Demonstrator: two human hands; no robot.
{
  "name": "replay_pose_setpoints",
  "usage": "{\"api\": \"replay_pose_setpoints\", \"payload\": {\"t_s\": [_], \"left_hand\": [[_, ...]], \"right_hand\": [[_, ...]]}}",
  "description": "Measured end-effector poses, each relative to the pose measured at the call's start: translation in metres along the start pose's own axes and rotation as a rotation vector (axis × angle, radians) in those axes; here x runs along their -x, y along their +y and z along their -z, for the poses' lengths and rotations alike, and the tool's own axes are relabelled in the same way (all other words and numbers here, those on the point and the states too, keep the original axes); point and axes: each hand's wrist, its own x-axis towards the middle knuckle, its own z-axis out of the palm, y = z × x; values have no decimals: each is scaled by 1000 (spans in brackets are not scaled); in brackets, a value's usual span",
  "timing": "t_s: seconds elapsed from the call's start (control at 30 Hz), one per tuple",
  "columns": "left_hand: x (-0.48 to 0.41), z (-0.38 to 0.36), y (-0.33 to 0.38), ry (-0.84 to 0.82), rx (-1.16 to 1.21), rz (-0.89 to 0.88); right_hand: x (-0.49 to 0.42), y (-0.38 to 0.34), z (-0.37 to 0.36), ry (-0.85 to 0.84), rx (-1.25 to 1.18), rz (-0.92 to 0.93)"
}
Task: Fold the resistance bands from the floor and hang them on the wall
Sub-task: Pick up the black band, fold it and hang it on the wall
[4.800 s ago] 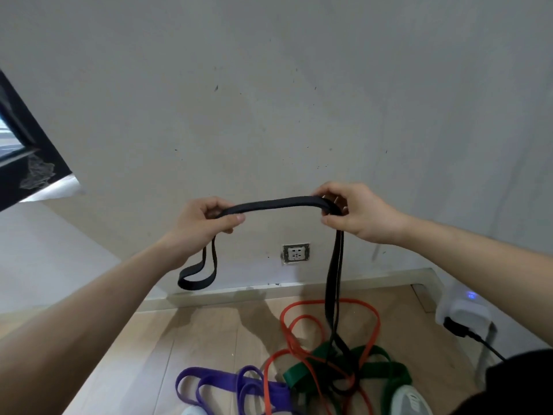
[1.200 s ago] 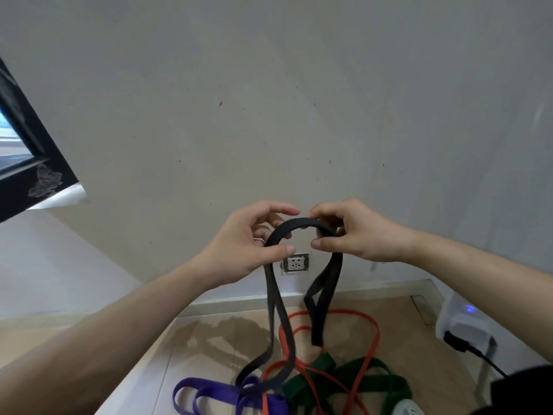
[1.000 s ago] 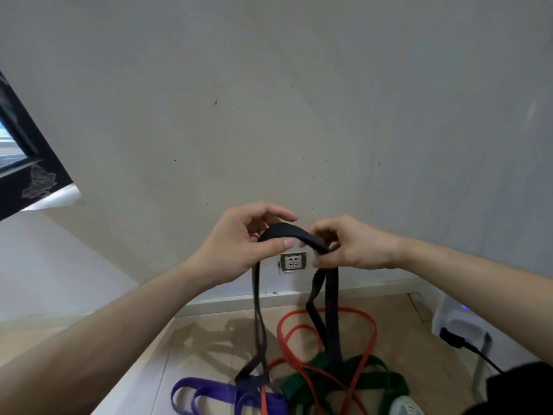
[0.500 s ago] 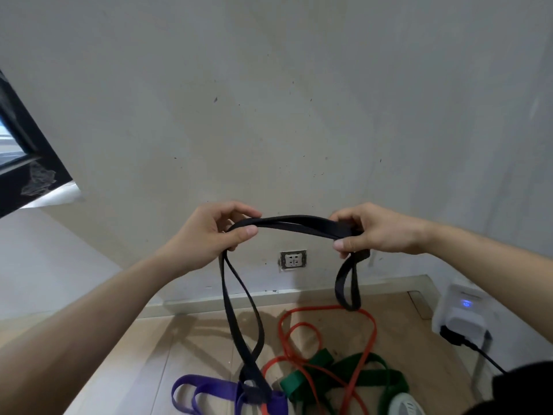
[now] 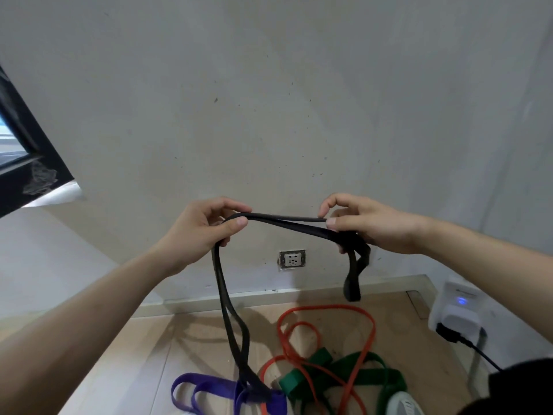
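The person holds the black band point(image 5: 287, 220) stretched in the air just above the wall socket point(image 5: 292, 259). The left hand point(image 5: 203, 232) pinches it with thumb and curled fingers up and left of the socket. The right hand point(image 5: 368, 224) grips it up and right of the socket. A long loop drops from the left hand to the floor point(image 5: 149, 354) below the socket, and a short loop hangs from the right. The orange band point(image 5: 329, 307), green band point(image 5: 299, 383) and purple band point(image 5: 279, 404) lie on the floor below the socket.
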Motion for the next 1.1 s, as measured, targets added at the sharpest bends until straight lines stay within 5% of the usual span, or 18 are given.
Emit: {"api": "replay_pose_setpoints", "payload": {"t_s": [0.27, 0.53, 0.83, 1.1], "left_hand": [[-2, 0, -1, 38, 4, 25], [2, -8, 10, -111, 34, 74], [0, -60, 35, -93, 103, -2], [-3, -59, 36, 29, 95, -19]], "right_hand": [[-2, 2, -2, 50, 125, 99], [-1, -7, -14, 202, 44, 213], [-6, -19, -37, 157, 70, 342], [-10, 10, -21, -146, 256, 15]]}}
